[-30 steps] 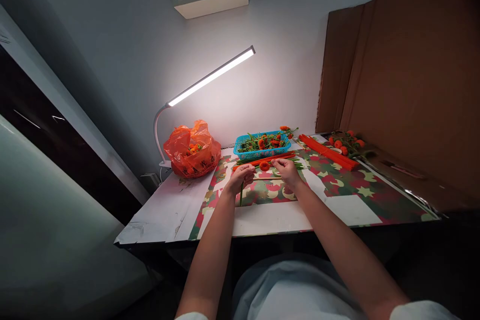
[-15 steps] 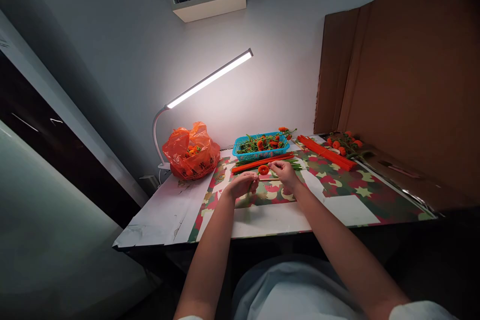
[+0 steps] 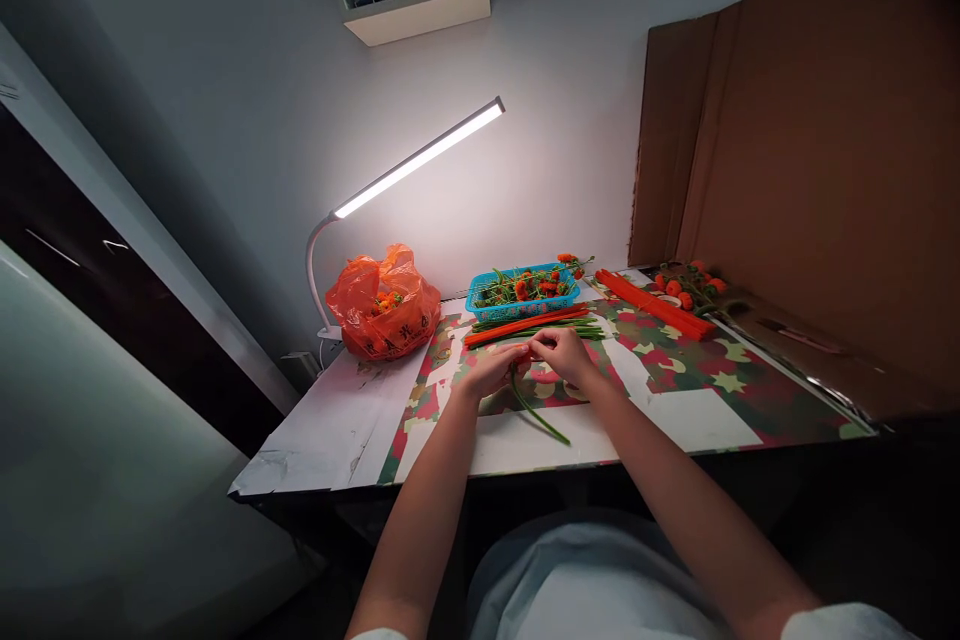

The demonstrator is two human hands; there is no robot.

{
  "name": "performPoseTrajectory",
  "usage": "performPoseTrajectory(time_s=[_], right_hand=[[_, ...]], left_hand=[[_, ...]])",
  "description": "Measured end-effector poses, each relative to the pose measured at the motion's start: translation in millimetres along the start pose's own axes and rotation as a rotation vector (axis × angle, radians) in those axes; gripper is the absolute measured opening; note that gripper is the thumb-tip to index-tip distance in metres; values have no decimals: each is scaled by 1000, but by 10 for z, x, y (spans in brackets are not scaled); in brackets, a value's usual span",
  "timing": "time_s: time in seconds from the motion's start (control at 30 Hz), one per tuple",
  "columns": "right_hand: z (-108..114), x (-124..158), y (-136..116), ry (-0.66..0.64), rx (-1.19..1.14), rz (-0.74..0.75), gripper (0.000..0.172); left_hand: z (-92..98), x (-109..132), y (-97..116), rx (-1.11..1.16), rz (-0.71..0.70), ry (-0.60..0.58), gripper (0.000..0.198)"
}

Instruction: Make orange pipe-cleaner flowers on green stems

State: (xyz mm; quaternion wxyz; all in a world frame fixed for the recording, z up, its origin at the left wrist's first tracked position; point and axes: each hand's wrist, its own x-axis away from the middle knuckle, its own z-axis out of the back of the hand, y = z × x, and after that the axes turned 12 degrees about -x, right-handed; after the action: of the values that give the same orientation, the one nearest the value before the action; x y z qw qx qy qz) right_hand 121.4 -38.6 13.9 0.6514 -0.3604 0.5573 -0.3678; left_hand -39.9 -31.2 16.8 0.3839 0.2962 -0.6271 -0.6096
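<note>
My left hand is closed around an orange flower on a green stem, which looks made of pipe cleaner. The stem hangs out below the fingers and slants down to the right over the table. My right hand meets the left one, its thumb and fingers pinched at the flower head, which is mostly hidden between the hands. Just beyond them lie orange pipe cleaners on top of a bundle of green pipe cleaners.
A blue basket of orange flowers stands at the back. An orange plastic bag sits left, beneath a lit lamp. To the right are an orange pipe-cleaner bundle, more flowers and a tall cardboard sheet.
My right hand has moved left against my left hand, covering the orange flower head that showed between them. The green stem has swung outward to the right and now shows clearly.
</note>
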Motion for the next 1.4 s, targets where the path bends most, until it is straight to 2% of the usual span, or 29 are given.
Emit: performPoseTrajectory(time_s=[0.17, 0.4, 0.57, 0.87, 1.0, 1.07, 1.2, 1.27, 1.33, 1.4], right_hand=[[-19, -1, 14, 47, 84, 95, 19], [-86, 53, 17, -23, 223, 191, 22], [-112, 69, 22, -72, 262, 230, 22], [-126, 65, 64, -77, 249, 245, 21], [-116, 59, 39, 26, 166, 169, 20], [-106, 58, 11, 37, 158, 149, 21], [-88, 74, -24, 78, 394, 250, 14], [-84, 88, -15, 76, 534, 332, 26], [-89, 100, 7, 3, 592, 393, 40], [-103, 109, 31, -57, 583, 424, 41]], left_hand=[[8, -58, -50, 58, -35, 92, 35], [-30, -112, -75, 58, -34, 217, 33], [-37, -114, -88, 44, -75, 258, 31], [-3, -112, -103, 37, -59, 260, 31], [36, -105, -53, 177, 18, 156, 37], [39, -97, -30, 226, 27, 112, 34], [21, -107, -20, 254, 33, 166, 33], [20, -128, -34, 246, 17, 221, 38], [25, -152, -53, 231, -5, 264, 43], [27, -171, -72, 222, -19, 310, 44]])
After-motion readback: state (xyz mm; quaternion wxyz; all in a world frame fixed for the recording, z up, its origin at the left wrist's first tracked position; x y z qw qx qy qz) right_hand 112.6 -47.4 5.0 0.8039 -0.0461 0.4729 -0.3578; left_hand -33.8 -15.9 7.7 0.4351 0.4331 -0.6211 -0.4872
